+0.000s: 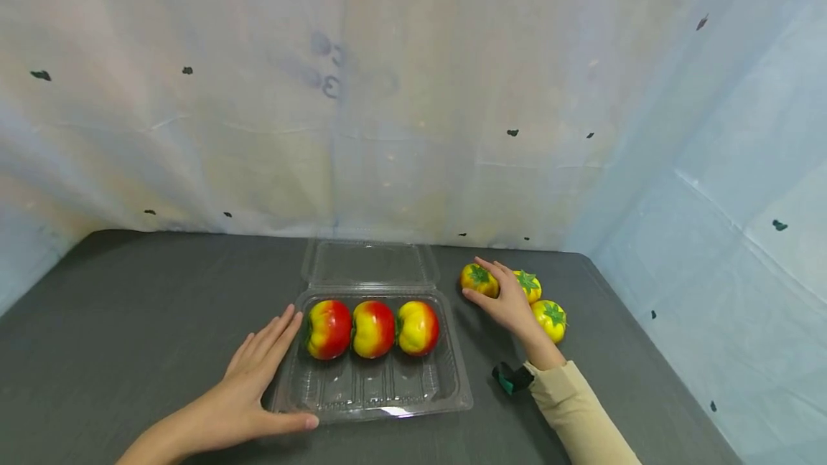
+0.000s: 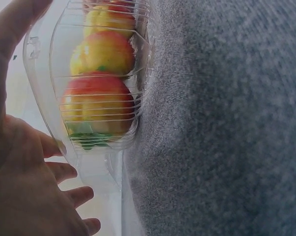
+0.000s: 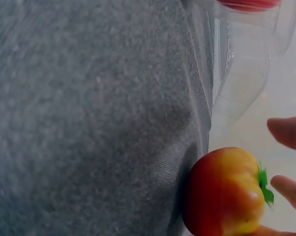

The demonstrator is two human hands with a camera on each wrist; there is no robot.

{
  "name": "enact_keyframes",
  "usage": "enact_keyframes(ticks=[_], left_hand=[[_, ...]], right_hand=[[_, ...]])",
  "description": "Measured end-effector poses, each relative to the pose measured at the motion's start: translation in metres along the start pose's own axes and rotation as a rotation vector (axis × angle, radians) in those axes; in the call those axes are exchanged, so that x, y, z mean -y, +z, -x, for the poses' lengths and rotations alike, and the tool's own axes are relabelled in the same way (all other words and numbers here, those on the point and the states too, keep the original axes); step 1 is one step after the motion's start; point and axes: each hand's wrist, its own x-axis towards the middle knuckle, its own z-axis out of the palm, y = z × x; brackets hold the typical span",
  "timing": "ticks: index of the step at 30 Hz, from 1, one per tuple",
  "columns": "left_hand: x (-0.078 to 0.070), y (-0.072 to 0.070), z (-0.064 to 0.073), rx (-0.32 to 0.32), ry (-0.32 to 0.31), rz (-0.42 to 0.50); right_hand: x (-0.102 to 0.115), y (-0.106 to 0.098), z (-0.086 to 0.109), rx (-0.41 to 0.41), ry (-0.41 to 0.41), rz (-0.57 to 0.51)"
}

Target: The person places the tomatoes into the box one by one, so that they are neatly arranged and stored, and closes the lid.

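Note:
A clear plastic clamshell box [image 1: 446, 386] stands with its lid [image 1: 368, 264] folded back. Three red-and-yellow tomatoes, the middle one [image 1: 373, 330] among them, fill its far row. My left hand [image 1: 248, 386] lies along the box's left side, fingers stretched out and thumb at the near corner. To the right of the box, my right hand [image 1: 504, 300] is over a yellow-orange tomato [image 1: 477, 277] with a green leafy top. In the right wrist view, thumb and forefinger are spread apart beside the leaves of this tomato [image 3: 226, 191], and another finger is at its lower side.
Two more tomatoes, a farther one [image 1: 530, 284] and a nearer one [image 1: 550, 320], sit right of my right hand. All stand on a dark grey table [image 1: 161, 307]. Pale sheeting [image 1: 413, 128] rises behind and beside it. A black strap [image 1: 513, 377] is at my right wrist.

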Motion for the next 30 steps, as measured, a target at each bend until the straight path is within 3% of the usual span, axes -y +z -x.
enact_keyframes(ticks=[17,30], left_hand=[[-0.001,0.001,-0.004,0.001,0.0,0.001],[-0.004,0.004,-0.01,0.007,0.007,-0.007]], right_hand=[[-0.013,-0.002,-0.001,-0.048,-0.082,0.054],[-0.022,-0.007,0.004,0.008,-0.059,0.072]])
